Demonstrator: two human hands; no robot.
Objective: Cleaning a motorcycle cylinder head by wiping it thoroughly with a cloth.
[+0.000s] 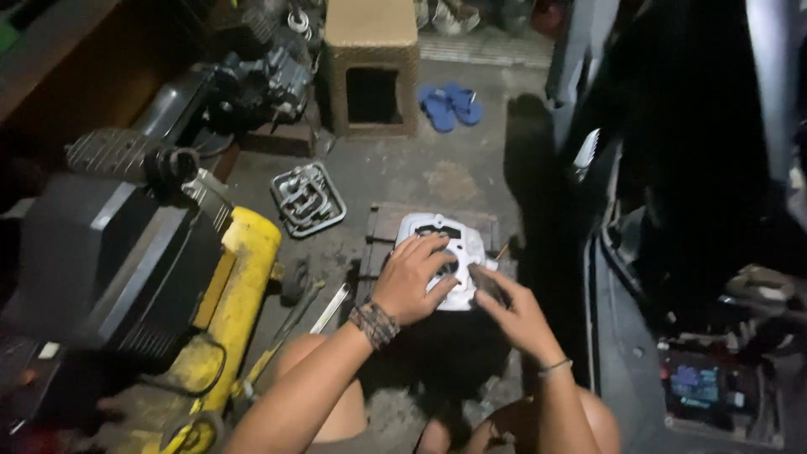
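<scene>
A pale metal engine cylinder block (pixel 454 244) lies on a small wooden pallet (pixel 387 227) on the concrete floor in front of me. My left hand (pixel 409 282), with a braided band at the wrist, rests flat on the block's left side and steadies it. My right hand (pixel 513 307) grips a small dark flat piece (pixel 486 282) and presses it against the block's right edge. My bare knees show at the bottom of the view.
A yellow and black machine (pixel 227 294) fills the left. A metal engine cover (pixel 308 199), long hand tools (pixel 290 324), blue sandals (pixel 451 105) and a woven stool (pixel 371 67) lie beyond. A dark motorcycle body (pixel 672 210) stands at the right.
</scene>
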